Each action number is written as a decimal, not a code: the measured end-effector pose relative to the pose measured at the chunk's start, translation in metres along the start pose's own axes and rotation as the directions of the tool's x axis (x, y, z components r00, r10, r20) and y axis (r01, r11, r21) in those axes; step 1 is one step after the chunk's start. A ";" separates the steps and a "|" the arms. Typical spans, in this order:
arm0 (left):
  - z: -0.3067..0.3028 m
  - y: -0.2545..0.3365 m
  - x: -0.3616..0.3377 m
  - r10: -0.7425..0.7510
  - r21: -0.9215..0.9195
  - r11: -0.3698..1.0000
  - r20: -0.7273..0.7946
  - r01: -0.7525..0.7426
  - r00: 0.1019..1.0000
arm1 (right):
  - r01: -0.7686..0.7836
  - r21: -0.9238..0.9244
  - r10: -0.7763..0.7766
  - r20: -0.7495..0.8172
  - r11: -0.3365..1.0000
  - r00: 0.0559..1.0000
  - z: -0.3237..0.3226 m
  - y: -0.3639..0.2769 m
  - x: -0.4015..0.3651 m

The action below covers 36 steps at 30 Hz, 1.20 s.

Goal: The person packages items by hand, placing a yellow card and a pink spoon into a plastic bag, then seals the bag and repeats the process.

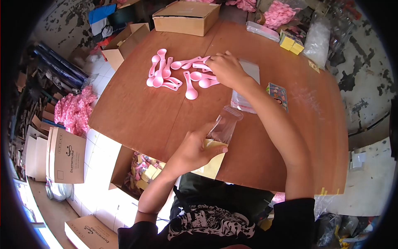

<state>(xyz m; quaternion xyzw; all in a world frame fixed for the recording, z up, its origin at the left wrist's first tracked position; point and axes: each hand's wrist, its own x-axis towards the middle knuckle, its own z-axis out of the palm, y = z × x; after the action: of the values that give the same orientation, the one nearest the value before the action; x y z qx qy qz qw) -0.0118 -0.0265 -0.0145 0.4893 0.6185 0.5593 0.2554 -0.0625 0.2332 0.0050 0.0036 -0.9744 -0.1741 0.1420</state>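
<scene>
My left hand (195, 151) is closed around a clear plastic bag (226, 122) with a yellow card (213, 159) at its lower part, near the table's front edge. The bag's upper end sticks up past my fingers. Farther out, my right hand (227, 69) reaches over the right side of a loose group of pink spoons (158, 79). Its fingers curl down onto the handle of a pink spoon (202, 65), and the thumb is partly hidden. A single pink spoon (190, 89) lies just left of that hand. Beneath my right wrist rests a stack of clear bags (244, 101).
A small printed box (277, 95) lies right of my right forearm. On the far side of the wooden table (137, 112) stand a cardboard box (186, 18) and yellow packs (291, 42). Below the left edge, an open carton (122, 170) holds packed pieces.
</scene>
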 end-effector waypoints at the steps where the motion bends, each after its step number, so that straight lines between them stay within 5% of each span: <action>1: -0.002 0.001 0.000 -0.043 0.008 0.999 0.021 0.043 0.999 | 0.002 0.005 -0.002 0.002 1.000 1.000 -0.004 0.001 -0.005; 3: -0.003 0.002 0.000 -0.097 0.011 0.995 0.039 0.096 0.995 | -0.168 0.545 0.247 -0.074 0.821 0.966 -0.014 0.008 -0.022; 6: -0.001 0.000 0.001 -0.094 -0.080 0.992 0.045 0.098 0.995 | -0.273 0.941 0.384 0.182 0.198 0.905 -0.019 0.029 -0.050; 7: 0.001 -0.002 0.002 -0.091 -0.128 0.987 0.053 0.097 0.994 | -0.278 0.940 0.386 0.185 0.200 0.904 -0.031 0.030 -0.062; 9: 0.007 -0.002 0.004 -0.081 -0.182 0.979 0.069 0.093 0.994 | -0.095 0.797 0.391 0.392 -0.597 0.833 -0.063 0.021 -0.093; 10: 0.010 -0.001 0.005 -0.063 -0.188 0.979 0.074 0.076 0.995 | -0.098 0.800 0.395 0.394 -0.592 0.830 -0.071 0.020 -0.106; 12: 0.017 0.001 0.006 -0.041 -0.200 0.978 0.082 0.057 0.996 | -0.006 0.621 0.383 0.492 -0.784 0.782 -0.081 0.020 -0.130; 16: 0.030 0.003 0.005 -0.039 -0.188 0.981 0.101 0.058 0.994 | 0.028 0.673 0.336 0.332 -0.739 0.882 -0.091 0.012 -0.167; 19: 0.037 0.008 0.006 -0.027 -0.226 0.973 0.124 0.055 0.992 | -0.228 0.970 0.513 0.241 -0.088 0.824 -0.112 -0.008 -0.180; 20: 0.039 0.010 0.006 -0.024 -0.265 0.963 0.128 0.057 0.991 | -0.229 0.970 0.515 0.239 -0.085 0.823 -0.114 -0.013 -0.183; 22: 0.040 0.011 0.006 -0.022 -0.272 0.960 0.148 0.062 0.989 | -0.236 0.961 0.429 0.154 0.145 0.890 -0.114 -0.023 -0.184; 24: 0.044 0.014 0.003 -0.025 -0.276 0.958 0.168 0.071 0.985 | -0.304 0.945 0.335 0.250 0.121 0.908 -0.117 -0.020 -0.186; 26: 0.054 0.026 0.001 0.266 0.278 0.941 -0.265 -0.191 0.927 | -0.346 0.936 0.351 0.305 0.060 0.885 -0.111 -0.021 -0.187; 27: 0.053 0.034 0.002 0.495 0.485 0.817 -0.317 -0.310 0.809 | -0.388 0.920 0.386 0.338 0.058 0.858 -0.114 -0.020 -0.186; 28: 0.054 0.041 -0.002 0.491 0.488 0.818 -0.313 -0.306 0.813 | -0.388 0.920 0.386 0.341 0.050 0.857 -0.114 -0.021 -0.185; 30: 0.059 0.055 -0.015 0.542 -0.107 0.822 -0.156 -0.560 0.826 | -0.415 0.909 0.450 0.352 0.045 0.821 -0.110 -0.021 -0.183; 32: 0.076 0.080 -0.019 0.458 -0.684 0.702 0.221 -0.198 0.861 | -0.386 0.921 0.424 0.327 0.058 0.844 -0.103 -0.021 -0.183; 34: 0.087 0.100 -0.012 0.579 -0.806 0.587 0.351 -0.077 0.736 | -0.449 0.888 0.430 0.369 0.100 0.824 -0.102 -0.024 -0.181; 36: 0.089 0.119 -0.011 0.606 -0.839 0.534 0.290 -0.109 0.741 | -0.403 0.909 0.422 0.323 0.112 0.847 -0.102 -0.029 -0.180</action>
<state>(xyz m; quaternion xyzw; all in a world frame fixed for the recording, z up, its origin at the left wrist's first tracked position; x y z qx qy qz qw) 0.1074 -0.0093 0.0736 0.5891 0.0908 0.6438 0.4798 0.1368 0.1815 0.0368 -0.1793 -0.8319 0.5002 0.1598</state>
